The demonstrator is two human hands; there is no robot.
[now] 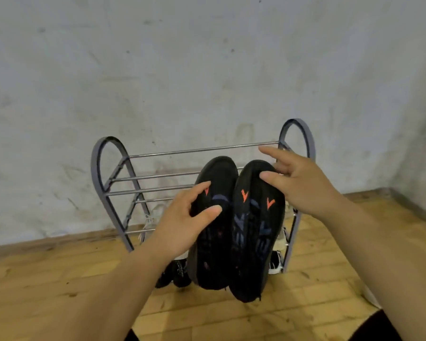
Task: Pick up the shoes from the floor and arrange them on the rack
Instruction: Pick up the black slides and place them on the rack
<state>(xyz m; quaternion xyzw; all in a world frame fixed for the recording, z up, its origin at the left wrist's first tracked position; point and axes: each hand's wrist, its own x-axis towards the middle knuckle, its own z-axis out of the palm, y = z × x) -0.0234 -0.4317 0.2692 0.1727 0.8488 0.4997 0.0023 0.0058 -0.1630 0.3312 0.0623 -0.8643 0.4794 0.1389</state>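
On my feed the left hand [182,217] grips the left shoe [214,242] at its side, thumb across the top and fingers curled behind it. The right hand [303,183] pinches the toe of the right shoe [253,237], thumb on top, forefinger stretched out loose. The two black shoes touch side by side, toes over the top bars of the rack [182,152], heels jutting toward me. I cannot tell whether they rest on the bars. A white shoe [155,212] lies on a lower tier, with dark shoes [177,271] lowest. The rack stands on the wooden floor [59,279].
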